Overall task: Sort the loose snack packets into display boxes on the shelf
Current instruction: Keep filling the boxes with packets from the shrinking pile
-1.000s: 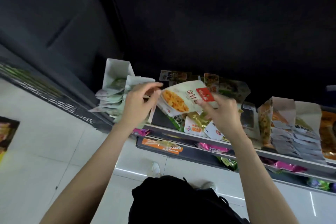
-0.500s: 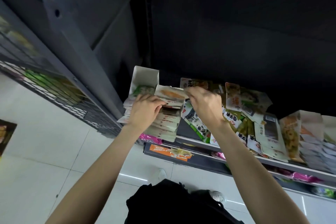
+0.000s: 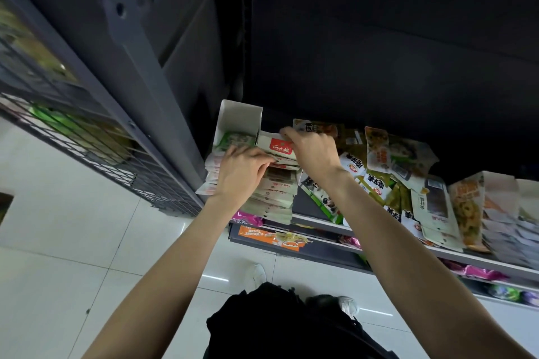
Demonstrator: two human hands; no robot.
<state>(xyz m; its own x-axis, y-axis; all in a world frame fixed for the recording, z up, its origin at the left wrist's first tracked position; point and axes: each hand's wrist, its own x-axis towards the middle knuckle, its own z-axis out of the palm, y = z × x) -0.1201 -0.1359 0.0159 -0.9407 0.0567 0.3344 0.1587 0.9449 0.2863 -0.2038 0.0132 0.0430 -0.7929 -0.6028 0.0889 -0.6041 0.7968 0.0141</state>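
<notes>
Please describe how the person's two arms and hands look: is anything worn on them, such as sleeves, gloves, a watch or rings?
Both forearms are bare up to the bottom edge of the picture; no sleeve shows. The left hand and the right hand wear no gloves. No watch or band is on either wrist, and I can see no rings, though some fingers are hidden among the packets. Nails look short and unpainted where visible.

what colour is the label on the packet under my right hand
Red, with pale lettering, on a whitish packet; seen in the head view.
</notes>
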